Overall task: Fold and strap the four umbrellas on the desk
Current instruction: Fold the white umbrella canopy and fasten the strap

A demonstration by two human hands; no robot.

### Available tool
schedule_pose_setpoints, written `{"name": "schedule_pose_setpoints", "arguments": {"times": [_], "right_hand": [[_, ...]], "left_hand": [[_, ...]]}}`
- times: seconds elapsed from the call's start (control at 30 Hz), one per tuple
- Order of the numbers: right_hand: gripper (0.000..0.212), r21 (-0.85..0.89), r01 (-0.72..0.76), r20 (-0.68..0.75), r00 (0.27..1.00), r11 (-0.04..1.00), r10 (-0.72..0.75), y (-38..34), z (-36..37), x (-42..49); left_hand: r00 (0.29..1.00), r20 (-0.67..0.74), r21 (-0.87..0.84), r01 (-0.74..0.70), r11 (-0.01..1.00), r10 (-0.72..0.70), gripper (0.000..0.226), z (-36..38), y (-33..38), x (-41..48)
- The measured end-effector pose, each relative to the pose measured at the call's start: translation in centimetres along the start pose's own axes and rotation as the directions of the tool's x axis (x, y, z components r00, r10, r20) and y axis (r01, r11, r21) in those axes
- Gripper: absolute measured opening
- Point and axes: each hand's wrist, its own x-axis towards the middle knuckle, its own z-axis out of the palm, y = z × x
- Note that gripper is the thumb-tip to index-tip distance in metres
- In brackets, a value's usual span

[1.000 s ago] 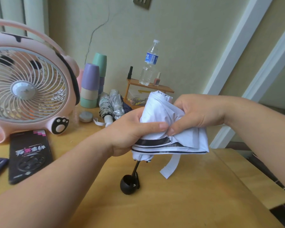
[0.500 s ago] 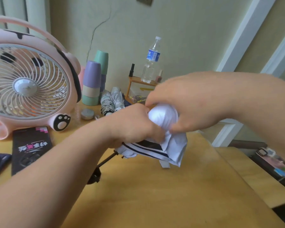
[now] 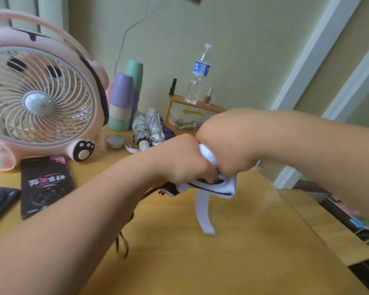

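Observation:
Both hands squeeze a white umbrella point(image 3: 226, 186) with dark trim above the wooden desk point(image 3: 222, 252). My left hand point(image 3: 185, 160) grips its lower part, and my right hand point(image 3: 228, 145) is clamped over its top from above. Its white strap point(image 3: 203, 211) hangs loose below, and its dark handle cord point(image 3: 124, 243) shows under my left forearm. At the back lie a patterned folded umbrella point(image 3: 140, 129), a silver one point(image 3: 156, 126) and a dark one point(image 3: 168, 132) beside it.
A pink fan point(image 3: 38, 99) stands at the left, with a black phone box point(image 3: 45, 184) in front of it. Stacked cups point(image 3: 123, 101), a small round tin point(image 3: 115, 142), a little wooden shelf point(image 3: 192, 111) and a water bottle point(image 3: 197, 75) line the wall. The desk's edge runs along the right.
The umbrella has been crushed smaller and lower toward the desk. My right hand has rolled further over its top, and the strap now dangles free beneath.

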Motion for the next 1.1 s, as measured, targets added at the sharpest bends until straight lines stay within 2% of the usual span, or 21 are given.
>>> {"name": "schedule_pose_setpoints", "arguments": {"times": [0.03, 0.1, 0.17, 0.23, 0.27, 0.33, 0.4, 0.47, 0.5, 0.57, 0.6, 0.63, 0.7, 0.77, 0.8, 0.87, 0.97, 1.03, 1.1], "right_hand": [[0.014, -0.027, 0.048, -0.069, 0.996, 0.998, -0.05, -0.1, 0.5, 0.2], [0.017, 0.047, 0.082, -0.046, 0.996, 0.995, -0.08, -0.3, 0.8, 0.5], [0.019, 0.209, 0.053, 0.101, 0.992, 0.976, -0.076, 0.4, 0.4, 1.0], [0.015, 0.421, -0.077, 0.28, 0.959, 0.904, -0.049, 1.7, -0.2, 1.2], [0.01, 0.488, -0.137, 0.341, 0.939, 0.862, -0.044, 2.2, -0.5, 1.2], [0.006, 0.511, -0.147, 0.336, 0.941, 0.847, -0.04, 2.5, -0.5, 1.4], [0.018, 0.349, -0.019, 0.177, 0.983, 0.937, -0.046, 1.7, -0.2, 1.7], [0.024, 0.149, 0.062, -0.011, 0.998, 0.987, -0.061, 0.3, 0.1, 1.8], [0.021, 0.13, 0.074, -0.032, 0.997, 0.989, -0.07, -0.1, 0.1, 1.7], [0.018, 0.241, 0.063, 0.09, 0.992, 0.968, -0.087, -0.3, -0.1, 1.7], [0.019, 0.318, 0.032, 0.166, 0.982, 0.947, -0.089, 0.0, -0.2, 1.8], [0.02, 0.38, -0.008, 0.236, 0.968, 0.925, -0.089, 0.5, -0.3, 1.8], [0.018, 0.473, -0.081, 0.354, 0.929, 0.877, -0.105, 1.5, -0.3, 1.9], [0.018, 0.578, -0.139, 0.424, 0.893, 0.804, -0.15, 2.6, 0.0, 1.7], [0.02, 0.619, -0.159, 0.44, 0.882, 0.769, -0.171, 3.0, 0.1, 1.6], [0.025, 0.672, -0.169, 0.426, 0.885, 0.721, -0.189, 3.5, 0.3, 1.4], [0.03, 0.797, -0.125, 0.268, 0.95, 0.591, -0.16, 4.5, 1.0, 1.0], [0.037, 0.892, -0.103, 0.173, 0.977, 0.439, -0.123, 5.1, 1.5, 0.5], [0.03, 0.952, -0.084, 0.126, 0.983, 0.293, -0.13, 5.5, 1.8, -0.3]], "left_hand": [[0.998, 0.061, -0.119, 0.002, 0.993, 0.005, 0.026, -0.4, -0.1, -0.2], [0.987, 0.16, -0.192, 0.038, 0.981, -0.007, 0.021, -0.9, -0.4, -0.3], [0.996, 0.091, -0.029, -0.01, 1.0, 0.013, 0.029, -0.4, -0.3, 0.0], [0.976, -0.145, 0.308, -0.11, 0.945, 0.161, 0.037, 0.9, -0.1, 0.6], [0.944, -0.232, 0.405, -0.127, 0.906, 0.236, 0.038, 1.2, 0.1, 0.8], [0.934, -0.245, 0.381, -0.152, 0.912, 0.259, 0.04, 1.2, -0.2, 1.2], [0.974, -0.159, 0.151, -0.134, 0.979, 0.158, 0.042, 0.3, -0.5, 1.3], [1.0, 0.007, -0.137, 0.001, 0.991, 0.0, 0.043, -0.6, -0.6, 0.7], [0.992, 0.122, -0.208, 0.064, 0.976, -0.039, 0.044, -1.1, -0.7, 0.5], [0.944, 0.326, -0.18, 0.122, 0.976, -0.058, 0.049, -1.7, -0.8, 0.0], [0.933, 0.356, -0.136, 0.112, 0.984, -0.057, 0.05, -1.6, -0.7, -0.2], [0.95, 0.308, -0.078, 0.08, 0.994, -0.052, 0.047, -1.3, -0.3, -0.3], [0.999, 0.048, 0.199, -0.03, 0.979, 0.021, 0.038, -0.1, 0.6, -0.3], [0.957, -0.204, 0.45, -0.095, 0.888, 0.206, 0.032, 1.3, 1.5, -0.3], [0.932, -0.254, 0.457, -0.12, 0.882, 0.259, 0.029, 1.9, 1.6, -0.2], [0.953, -0.214, 0.296, -0.147, 0.944, 0.215, 0.026, 2.1, 1.2, 0.1], [0.993, -0.091, -0.069, -0.084, 0.994, 0.078, 0.025, 1.8, 0.5, 0.6], [1.0, -0.006, -0.256, 0.013, 0.966, -0.015, 0.022, 1.7, 0.2, 0.5], [0.995, 0.081, -0.412, 0.083, 0.908, -0.054, 0.027, 1.7, -0.2, 0.5]]}}
